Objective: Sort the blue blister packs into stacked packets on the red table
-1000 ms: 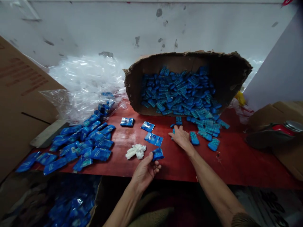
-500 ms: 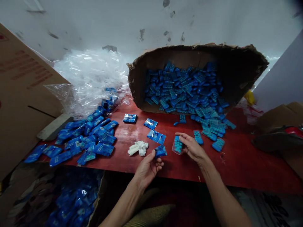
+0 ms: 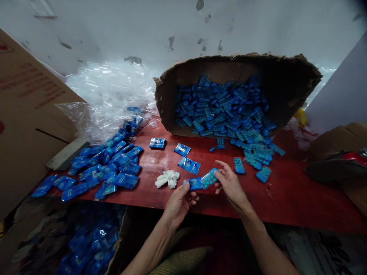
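Note:
Between thumb and fingers, my left hand (image 3: 182,200) pinches a small blue printed packet (image 3: 195,183). My right hand (image 3: 231,183) grips a clear blister pack (image 3: 209,178) of round blue pieces by its right end. The pack's left end meets the packet's right edge; whether it has gone inside, I cannot tell. Behind them on the red table lie two flat blue printed pieces, a nearer one (image 3: 189,165) and a farther one (image 3: 182,149). A crumpled white cloth or tissue (image 3: 168,179) rests left of my left hand. Another blister pack (image 3: 239,165) lies beyond my right hand.
A torn cardboard box (image 3: 163,103) on its side spills many blister packs (image 3: 223,105) onto the red table (image 3: 286,194). Filled blue packets (image 3: 114,160) heap at left, before clear plastic sleeves (image 3: 111,91). A small blue stack (image 3: 157,143) stands midway. More blue packets (image 3: 91,240) sit below the edge.
My right hand has brought the blister pack left and turned it, so that its end now meets the packet. My left hand has stayed nearly still.

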`<state>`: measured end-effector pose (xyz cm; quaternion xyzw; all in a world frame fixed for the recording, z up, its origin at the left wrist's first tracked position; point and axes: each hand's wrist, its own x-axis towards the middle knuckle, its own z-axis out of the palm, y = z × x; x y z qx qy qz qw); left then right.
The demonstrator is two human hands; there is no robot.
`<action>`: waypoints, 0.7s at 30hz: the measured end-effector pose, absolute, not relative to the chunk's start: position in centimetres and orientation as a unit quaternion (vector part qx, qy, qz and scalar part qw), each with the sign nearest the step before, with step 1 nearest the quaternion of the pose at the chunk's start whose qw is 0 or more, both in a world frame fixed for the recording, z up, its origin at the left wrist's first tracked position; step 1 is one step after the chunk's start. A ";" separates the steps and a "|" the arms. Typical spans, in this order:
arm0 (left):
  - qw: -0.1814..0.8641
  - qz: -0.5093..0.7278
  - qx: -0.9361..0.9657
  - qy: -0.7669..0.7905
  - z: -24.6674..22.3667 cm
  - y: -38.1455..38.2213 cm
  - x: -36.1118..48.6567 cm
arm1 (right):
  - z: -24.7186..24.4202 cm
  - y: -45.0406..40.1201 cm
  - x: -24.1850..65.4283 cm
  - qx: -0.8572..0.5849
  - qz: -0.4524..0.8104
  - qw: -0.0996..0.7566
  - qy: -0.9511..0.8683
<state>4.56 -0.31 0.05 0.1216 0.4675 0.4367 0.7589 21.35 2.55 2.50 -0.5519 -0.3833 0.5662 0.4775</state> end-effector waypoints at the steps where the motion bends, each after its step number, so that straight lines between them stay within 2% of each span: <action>1: 0.751 0.441 0.137 0.471 0.1 -0.3 4.6 | 2.6 2.4 21.3 -0.551 0.564 0.479 -0.385; 7: 0.687 0.462 0.224 0.514 0.5 -0.3 4.5 | 3.4 1.9 21.3 -0.512 0.630 0.472 -0.343; 14: 0.683 0.482 0.216 0.504 1.0 -0.1 4.2 | 2.9 0.7 21.0 -0.483 0.677 0.435 -0.345; 21: 0.716 0.509 0.140 0.458 1.4 0.3 5.1 | 0.5 -1.6 18.0 -0.543 0.580 0.498 -0.349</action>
